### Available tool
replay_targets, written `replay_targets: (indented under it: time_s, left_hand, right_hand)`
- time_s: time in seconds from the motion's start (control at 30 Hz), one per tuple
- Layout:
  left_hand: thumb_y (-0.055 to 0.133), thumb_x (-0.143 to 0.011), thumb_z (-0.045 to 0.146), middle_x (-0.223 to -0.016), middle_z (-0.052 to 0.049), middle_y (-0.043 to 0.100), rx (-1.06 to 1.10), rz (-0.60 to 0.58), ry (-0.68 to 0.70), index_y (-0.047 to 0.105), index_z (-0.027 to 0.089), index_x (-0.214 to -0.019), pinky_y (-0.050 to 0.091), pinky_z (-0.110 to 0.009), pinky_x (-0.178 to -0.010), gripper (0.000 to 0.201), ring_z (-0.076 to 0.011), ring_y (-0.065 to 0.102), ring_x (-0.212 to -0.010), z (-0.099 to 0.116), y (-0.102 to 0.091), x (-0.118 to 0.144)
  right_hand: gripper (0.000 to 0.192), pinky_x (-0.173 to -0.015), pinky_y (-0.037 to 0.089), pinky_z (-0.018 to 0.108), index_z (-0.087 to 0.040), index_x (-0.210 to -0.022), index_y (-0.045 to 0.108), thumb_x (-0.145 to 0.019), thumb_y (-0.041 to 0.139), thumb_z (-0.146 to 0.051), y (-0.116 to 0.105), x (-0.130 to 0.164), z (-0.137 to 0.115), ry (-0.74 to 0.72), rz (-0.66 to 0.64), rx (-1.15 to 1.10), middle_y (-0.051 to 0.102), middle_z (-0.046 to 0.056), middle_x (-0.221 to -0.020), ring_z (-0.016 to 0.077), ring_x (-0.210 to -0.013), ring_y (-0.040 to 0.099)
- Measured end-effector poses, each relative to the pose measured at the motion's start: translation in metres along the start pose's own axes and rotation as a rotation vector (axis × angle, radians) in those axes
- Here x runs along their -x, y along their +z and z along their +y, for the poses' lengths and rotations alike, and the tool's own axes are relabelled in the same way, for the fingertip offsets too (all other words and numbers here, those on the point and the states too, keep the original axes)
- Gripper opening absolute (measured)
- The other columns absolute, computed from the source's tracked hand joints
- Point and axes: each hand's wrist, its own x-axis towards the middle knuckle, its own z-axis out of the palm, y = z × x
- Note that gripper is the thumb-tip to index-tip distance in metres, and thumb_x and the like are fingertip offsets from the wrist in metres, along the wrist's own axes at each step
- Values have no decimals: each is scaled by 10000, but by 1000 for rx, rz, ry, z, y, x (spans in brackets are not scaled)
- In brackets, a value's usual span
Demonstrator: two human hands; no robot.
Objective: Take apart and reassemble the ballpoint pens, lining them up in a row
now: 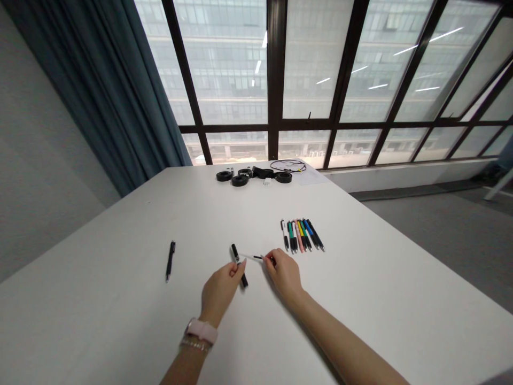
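Observation:
A thin pen refill (pixel 257 258), pale along one end and black toward the other, is pinched in the fingertips of my right hand (pixel 284 271). Its pale end points left, toward my left hand (pixel 221 289). The thumb and forefinger of that hand are closed together; what they hold, if anything, is too small to make out. Beside those fingertips lies one black pen barrel piece (pixel 234 252), on their far side. A second black barrel piece (pixel 244 280) shows just right of the left fingers, partly hidden by them; whether they touch it I cannot tell.
A black pen (pixel 170 262) lies to the left on the white table (pixel 120 315). To the right is a row of several coloured pens (pixel 301 235). Black tape-like rolls (pixel 239 181) and a thin black cable (pixel 288 165) rest at the far end, by the windows.

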Motion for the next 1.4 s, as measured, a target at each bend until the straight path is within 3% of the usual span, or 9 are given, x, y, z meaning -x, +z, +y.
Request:
replay_targets:
  time_s: [0.3, 0.93, 1.1, 1.4]
  left_hand:
    - [365, -859, 573, -597, -19, 635, -198, 20, 76, 547, 233, -608, 203, -247, -500, 460, -170, 557, -550, 1, 7, 0]
    - [289, -909, 530, -691, -34, 674, -284, 6, 119, 535, 230, -750, 235, -244, -515, 420, -178, 617, -622, -1, 9, -1]
    - [315, -908, 515, -667, -19, 663, -275, -2, 106, 535, 227, -724, 233, -243, -506, 406, -164, 599, -598, -1, 8, -1]
    - [309, -895, 564, -559, 22, 583, -12, 32, 35, 494, 228, -659, 261, -230, -507, 451, -135, 526, -528, -6, -1, 0]
  right_hand:
    - [120, -620, 341, 262, -196, -895, 611, -915, 502, -243, 6, 10, -13, -245, -100, 220, 638, 41, -857, 168, -769, 586]
    - [144, -613, 412, 316, -104, -1009, 588, -883, 521, -120, 11, 22, -30, -583, -213, 437, 622, 86, -852, 212, -782, 553]
    - [136, -612, 415, 312, -116, -1012, 582, -904, 507, -152, 12, 24, -30, -569, -225, 416, 623, 82, -849, 204, -778, 560]
    - [177, -663, 386, 281, -183, -1018, 580, -943, 422, -211, 2, 15, -20, -365, -142, 234, 651, 47, -900, 179, -814, 581]
